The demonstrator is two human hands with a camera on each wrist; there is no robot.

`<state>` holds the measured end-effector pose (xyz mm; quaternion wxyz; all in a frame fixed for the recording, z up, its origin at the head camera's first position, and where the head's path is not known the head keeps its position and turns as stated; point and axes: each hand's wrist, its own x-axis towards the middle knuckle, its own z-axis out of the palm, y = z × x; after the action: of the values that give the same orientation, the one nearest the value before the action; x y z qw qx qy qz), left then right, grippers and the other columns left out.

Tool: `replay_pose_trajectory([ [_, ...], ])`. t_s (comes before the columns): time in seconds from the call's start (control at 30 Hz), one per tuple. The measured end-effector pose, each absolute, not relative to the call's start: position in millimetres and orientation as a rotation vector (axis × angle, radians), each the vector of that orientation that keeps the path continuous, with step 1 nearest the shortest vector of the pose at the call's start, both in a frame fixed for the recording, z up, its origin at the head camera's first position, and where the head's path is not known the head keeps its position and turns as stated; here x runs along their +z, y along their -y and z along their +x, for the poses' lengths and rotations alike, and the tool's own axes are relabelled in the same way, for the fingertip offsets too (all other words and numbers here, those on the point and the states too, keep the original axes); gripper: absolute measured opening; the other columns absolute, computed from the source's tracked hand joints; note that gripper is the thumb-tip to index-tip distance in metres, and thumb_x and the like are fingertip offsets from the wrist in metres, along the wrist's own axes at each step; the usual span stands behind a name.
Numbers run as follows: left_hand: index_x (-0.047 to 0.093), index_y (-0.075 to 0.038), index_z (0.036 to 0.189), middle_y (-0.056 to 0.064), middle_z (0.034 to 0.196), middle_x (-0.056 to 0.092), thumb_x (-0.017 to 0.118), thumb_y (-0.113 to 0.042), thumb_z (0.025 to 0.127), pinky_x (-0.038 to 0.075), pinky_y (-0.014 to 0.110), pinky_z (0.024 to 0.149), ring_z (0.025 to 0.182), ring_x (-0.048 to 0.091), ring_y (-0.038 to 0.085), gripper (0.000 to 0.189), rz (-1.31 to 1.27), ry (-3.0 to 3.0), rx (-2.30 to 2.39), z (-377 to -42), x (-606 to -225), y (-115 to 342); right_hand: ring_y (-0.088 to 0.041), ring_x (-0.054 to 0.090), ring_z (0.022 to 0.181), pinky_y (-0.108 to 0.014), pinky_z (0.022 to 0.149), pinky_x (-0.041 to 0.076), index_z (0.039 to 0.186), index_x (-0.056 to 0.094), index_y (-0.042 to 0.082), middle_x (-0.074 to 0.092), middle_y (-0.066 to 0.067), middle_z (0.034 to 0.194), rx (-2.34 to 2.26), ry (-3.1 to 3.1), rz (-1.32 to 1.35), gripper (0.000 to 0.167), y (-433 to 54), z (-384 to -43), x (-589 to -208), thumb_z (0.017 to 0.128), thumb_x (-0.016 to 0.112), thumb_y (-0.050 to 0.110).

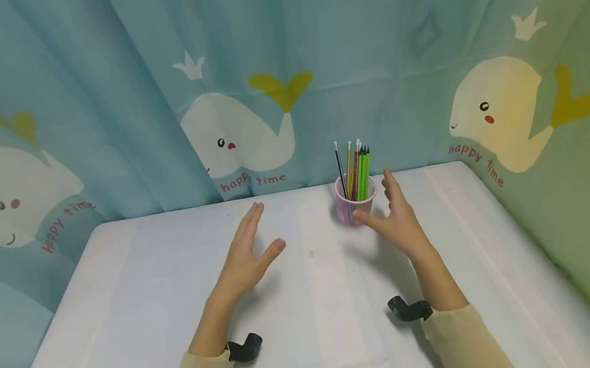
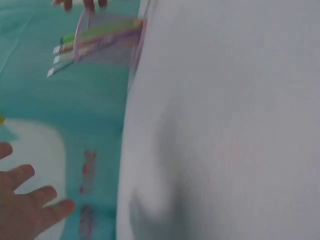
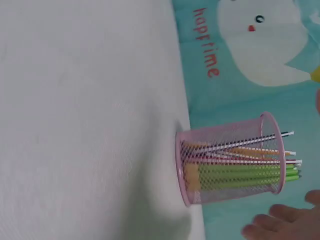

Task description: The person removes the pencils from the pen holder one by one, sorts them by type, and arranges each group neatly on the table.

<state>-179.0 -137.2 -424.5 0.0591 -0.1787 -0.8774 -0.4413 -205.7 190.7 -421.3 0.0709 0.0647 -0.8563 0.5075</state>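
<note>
A pink mesh pencil cup [image 1: 349, 211] stands upright at the back of the white table, seen also in the right wrist view as a mesh cup [image 3: 235, 197]. Several pencils [image 1: 365, 174] lean inside it, some bright green, others dark, yellow and red. My right hand [image 1: 399, 223] is just in front of the cup and to its right, thumb and fingers spread apart, the thumb overlapping the cup's lower front in the head view. Over the table left of the middle, my left hand [image 1: 243, 260] holds nothing, its fingers straight and thumb out.
The white-covered table [image 1: 151, 330] ends at the back against a blue-green curtain [image 1: 365, 42] printed with whales. More curtain hangs along both sides. Black curved wrist mounts [image 1: 246, 348] sit at both sleeve cuffs.
</note>
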Motion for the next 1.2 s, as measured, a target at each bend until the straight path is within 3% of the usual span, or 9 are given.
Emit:
replay_pose_trajectory([
  [0.2, 0.025, -0.018, 0.159, 0.008, 0.162, 0.03, 0.059, -0.049, 0.098, 0.038, 0.052, 0.115, 0.146, 0.033, 0.036, 0.076, -0.671, 2.515, -1.684, -185, -437, 99, -0.038, 0.015, 0.152, -0.052, 0.124, 0.018, 0.161, -0.001, 0.019, 0.012, -0.019, 0.165, 1.998, 2.406, 0.07, 0.097, -191, -205, -423, 0.095, 0.068, 0.033],
  [0.43, 0.024, -0.011, 0.158, 0.019, 0.16, 0.03, 0.056, -0.037, 0.102, 0.039, 0.051, 0.114, 0.144, 0.035, 0.042, 0.07, -0.755, 2.462, -1.948, -202, -444, 63, -0.032, 0.015, 0.152, -0.043, 0.125, 0.019, 0.161, 0.001, 0.018, 0.013, -0.016, 0.166, 2.193, 2.29, -0.031, 0.086, -191, -209, -424, 0.095, 0.056, 0.011],
  [0.6, 0.021, -0.005, 0.158, 0.022, 0.161, 0.027, 0.054, -0.026, 0.103, 0.036, 0.051, 0.116, 0.144, 0.033, 0.043, 0.067, -0.727, 2.43, -2.109, -214, -449, 43, -0.033, 0.016, 0.152, -0.045, 0.124, 0.021, 0.161, 0.003, 0.013, 0.015, -0.016, 0.165, 2.231, 2.275, -0.053, 0.086, -189, -212, -428, 0.091, 0.052, 0.005],
  [0.93, 0.015, -0.009, 0.16, 0.015, 0.165, 0.017, 0.05, -0.021, 0.104, 0.028, 0.052, 0.12, 0.149, 0.023, 0.042, 0.068, -0.744, 2.435, -2.219, -229, -452, 14, -0.031, 0.025, 0.15, -0.047, 0.122, 0.027, 0.16, 0.014, 0.009, 0.023, -0.015, 0.163, 2.239, 2.244, -0.028, 0.083, -180, -211, -435, 0.089, 0.056, 0.005],
  [1.2, 0.021, -0.012, 0.159, 0.014, 0.164, 0.023, 0.055, -0.024, 0.102, 0.037, 0.049, 0.116, 0.146, 0.031, 0.04, 0.068, -0.712, 2.457, -2.191, -226, -452, 10, -0.029, 0.029, 0.148, -0.046, 0.121, 0.028, 0.158, 0.021, 0.009, 0.028, -0.014, 0.161, 2.264, 2.24, -0.01, 0.079, -178, -209, -434, 0.09, 0.06, 0.01],
])
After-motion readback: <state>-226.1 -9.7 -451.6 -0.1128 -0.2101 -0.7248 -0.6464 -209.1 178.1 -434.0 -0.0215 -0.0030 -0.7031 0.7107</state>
